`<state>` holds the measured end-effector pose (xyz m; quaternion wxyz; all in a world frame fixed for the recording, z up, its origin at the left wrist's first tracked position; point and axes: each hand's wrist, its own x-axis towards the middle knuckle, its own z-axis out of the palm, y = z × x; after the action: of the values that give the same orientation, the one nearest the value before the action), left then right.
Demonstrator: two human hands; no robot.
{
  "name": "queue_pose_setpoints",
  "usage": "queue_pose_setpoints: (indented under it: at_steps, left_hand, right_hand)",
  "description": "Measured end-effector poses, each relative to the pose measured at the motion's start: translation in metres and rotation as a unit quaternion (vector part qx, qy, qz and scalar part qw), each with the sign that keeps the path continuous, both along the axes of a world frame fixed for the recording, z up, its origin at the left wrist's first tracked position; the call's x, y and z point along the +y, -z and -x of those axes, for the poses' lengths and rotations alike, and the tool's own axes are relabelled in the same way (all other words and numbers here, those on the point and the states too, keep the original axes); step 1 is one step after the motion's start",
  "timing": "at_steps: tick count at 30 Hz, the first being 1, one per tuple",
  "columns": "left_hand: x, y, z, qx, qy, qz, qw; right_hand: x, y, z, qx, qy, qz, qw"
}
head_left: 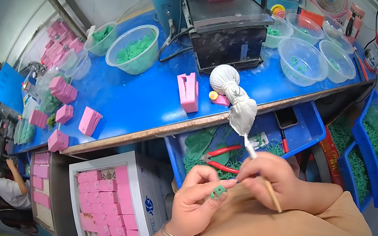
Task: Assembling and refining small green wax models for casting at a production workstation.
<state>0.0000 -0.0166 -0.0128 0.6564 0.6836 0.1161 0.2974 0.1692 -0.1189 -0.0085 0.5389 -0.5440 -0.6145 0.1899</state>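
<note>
My left hand [197, 198] pinches a small green openwork wax piece [218, 192] between thumb and fingers, in front of my body. Close beside it, my right hand [273, 179] is closed on a slim wooden-handled tool [272, 196]. The tool's pale upper end points toward the bench; its working tip is not clear. The fingertips of both hands nearly meet, and what lies between them is too small to make out. Beyond the hands, red-handled pliers [222, 157] lie in a blue drawer [317, 132] among green wax bits.
A tied white cloth pouch [225, 80] hangs over the bench edge near a pink mould block [189, 93]. Behind stands a black press [229, 27]. Plastic bowls [134, 52] hold green pieces. Left, a white-framed box [135, 200] holds pink blocks; a person [9, 183] sits farther off.
</note>
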Motion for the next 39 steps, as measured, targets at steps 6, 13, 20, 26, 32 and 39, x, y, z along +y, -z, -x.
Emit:
queue_pose_setpoints:
  at_steps: [6,13,20,26,32,39]
  left_hand:
    - [0.000,0.005,0.002,0.027,0.022,0.020,0.999]
    - [-0.002,0.013,0.001,0.025,0.005,0.107,0.994]
    - [-0.004,0.010,-0.002,0.022,0.000,0.160,0.987]
    - [-0.004,0.013,-0.001,0.001,-0.055,0.069,0.996]
    - [-0.002,0.002,0.003,0.039,-0.093,-0.151,0.983]
    - [-0.005,0.012,0.001,-0.006,-0.036,0.166,0.986]
  right_hand:
    - [0.009,0.009,0.010,-0.001,-0.034,0.008,0.999]
    - [0.009,0.014,0.012,0.004,-0.031,-0.020,0.999]
    - [0.010,0.011,0.013,0.004,-0.026,-0.021,0.999]
    - [0.011,0.017,0.014,0.027,0.000,-0.025,0.999]
    - [0.012,0.016,0.014,-0.031,-0.003,-0.012,0.999]
    - [0.013,0.017,0.013,-0.029,0.001,-0.066,0.997]
